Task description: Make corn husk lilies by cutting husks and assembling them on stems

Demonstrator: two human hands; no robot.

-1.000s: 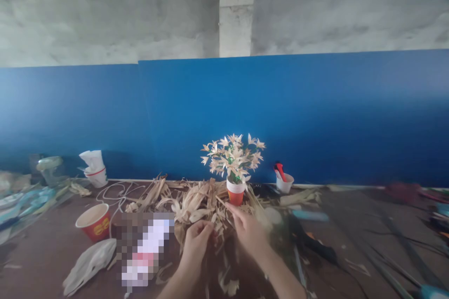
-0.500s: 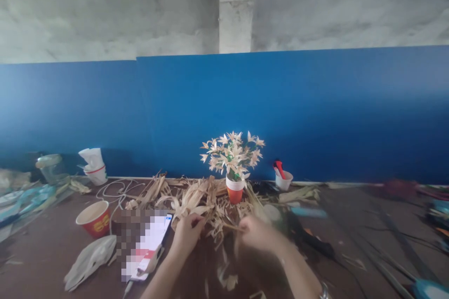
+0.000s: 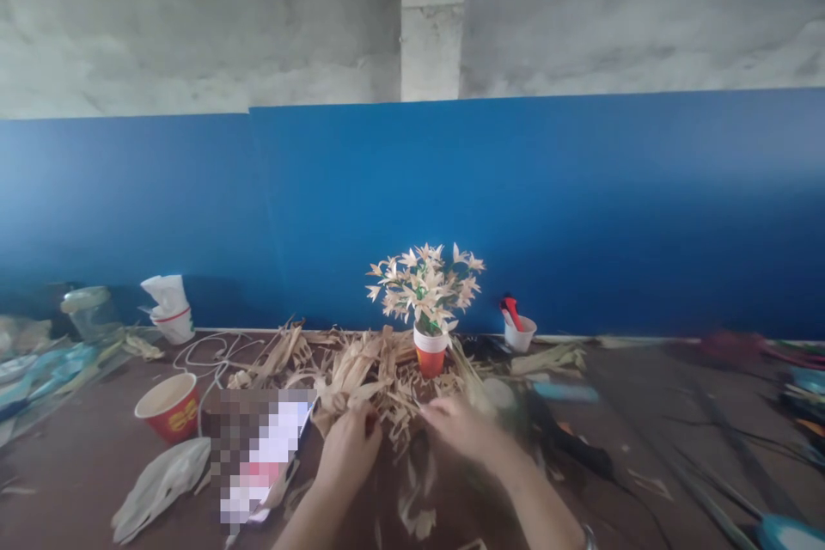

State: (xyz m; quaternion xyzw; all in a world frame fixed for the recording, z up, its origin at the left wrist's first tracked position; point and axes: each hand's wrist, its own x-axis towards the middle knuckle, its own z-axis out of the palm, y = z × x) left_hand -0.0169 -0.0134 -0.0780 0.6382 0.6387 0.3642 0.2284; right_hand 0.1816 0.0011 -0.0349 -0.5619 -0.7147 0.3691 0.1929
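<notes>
My left hand (image 3: 353, 440) is closed, thumb and fingers pinched together at the front edge of a heap of dried corn husks (image 3: 356, 361). Whatever lies between those fingertips is too small to make out. Opposite it, my right hand (image 3: 459, 428) reaches in from the right, slightly blurred, its fingertips pinched on the end of a thin strip of dried husk (image 3: 403, 402). Just behind the hands, a red and white paper cup (image 3: 430, 358) stands upright, holding a bunch of pale husk flowers (image 3: 426, 284) with green stems.
Left of my hands lie a phone (image 3: 274, 451), partly pixelated, a crumpled pale bag (image 3: 161, 481) and a red paper bowl (image 3: 168, 408). White cable (image 3: 216, 361) coils behind. At right are a black tool (image 3: 573, 438) with a cord and a white cup (image 3: 519, 335) holding a red-handled tool.
My right hand has moved slightly up and left, bringing its fingertips closer to the husk heap. My left hand has shifted slightly down and right, still pinched. The view has tilted very slightly.
</notes>
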